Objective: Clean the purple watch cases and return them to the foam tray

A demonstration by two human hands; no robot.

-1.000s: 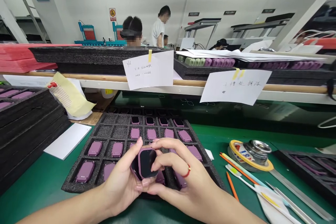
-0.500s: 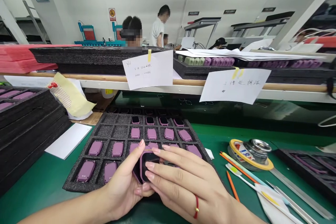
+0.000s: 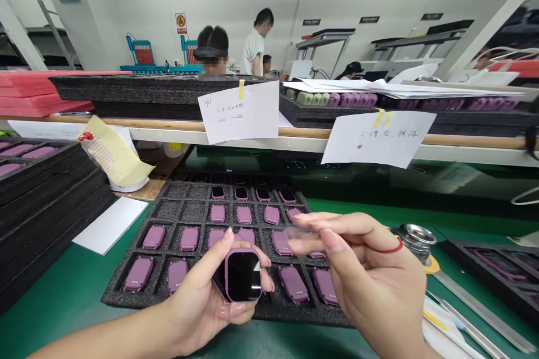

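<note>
My left hand (image 3: 202, 297) is wrapped round a purple smartwatch body (image 3: 244, 275), its glossy black screen turned up towards me. To the right and slightly higher, my right hand (image 3: 374, 275) pinches a thin, see-through piece of film (image 3: 296, 232) between thumb and fingers, apart from the watch. Beneath both hands lies a black foam tray (image 3: 166, 212). Purple watch bodies (image 3: 138, 274) sit face down in many of its pockets, while the back rows hold some with dark screens (image 3: 241, 194) upward. My hands hide part of the front rows.
Right of my right hand are a glass jar (image 3: 416, 234), a metal ruler (image 3: 484, 311) and tweezers (image 3: 463, 320). Another foam tray (image 3: 458, 252) lies far right. Stacked foam trays (image 3: 46, 224) and white paper (image 3: 110, 225) are left. A shelf (image 3: 295, 143) crosses behind; people are beyond it.
My right hand has lifted off the watch screen and moved right and up, turning over, with clear film now in its fingers. The screen is uncovered. My left hand has stayed in place.
</note>
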